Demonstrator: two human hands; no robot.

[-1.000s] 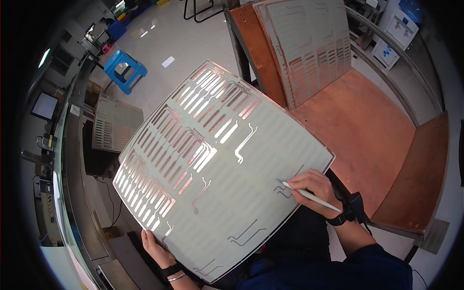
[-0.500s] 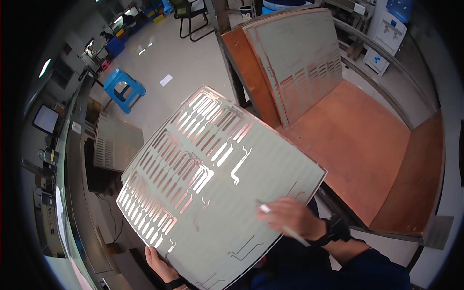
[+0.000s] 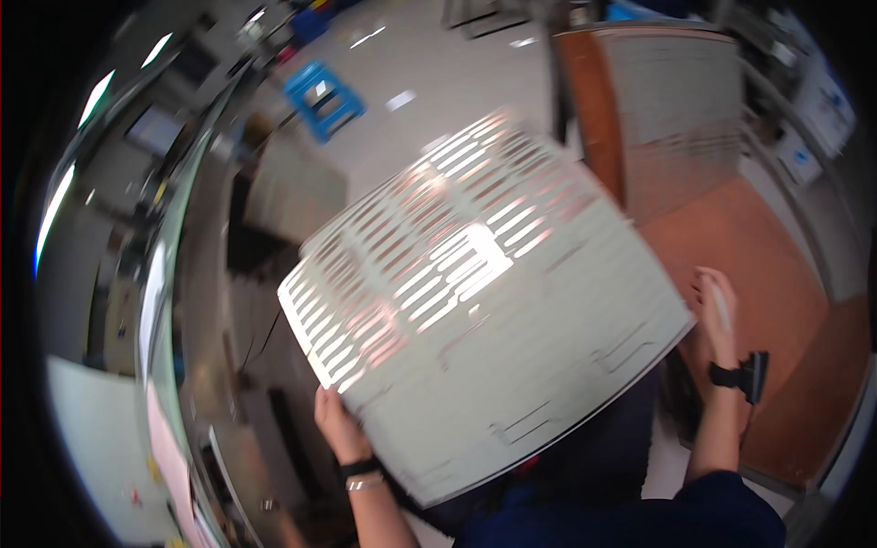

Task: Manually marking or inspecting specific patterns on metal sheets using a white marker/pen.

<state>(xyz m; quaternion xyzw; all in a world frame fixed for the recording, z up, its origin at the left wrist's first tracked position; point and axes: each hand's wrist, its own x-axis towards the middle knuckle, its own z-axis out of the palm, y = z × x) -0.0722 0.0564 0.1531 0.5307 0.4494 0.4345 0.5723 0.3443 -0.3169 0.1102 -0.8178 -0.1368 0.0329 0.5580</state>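
Observation:
A large, thin grey-green circuit panel [image 3: 548, 352] with rows of shiny copper-coloured slots and traces is held tilted in front of me. My left hand [image 3: 340, 429] is closed on its lower left edge, the thumb lying at the rim. By the right corner of the panel is my right hand [image 3: 715, 331], its fingers pointing up and partly curled. A pale pen-like tool [image 3: 723, 306] lies along that hand, blurred by motion. Whether the right fingers also touch the panel edge, I cannot tell.
On the right, an orange-brown stand [image 3: 731, 247] carries upright similar panels [image 3: 671, 91]. Another panel [image 3: 297, 187] leans at the left beside a long workbench [image 3: 196, 283]. A blue stool [image 3: 322, 99] stands on the floor beyond.
My right hand has moved from over the panel's face to beside its right corner. The panel has turned slightly, and the view has swung left. My left hand still grips the edge.

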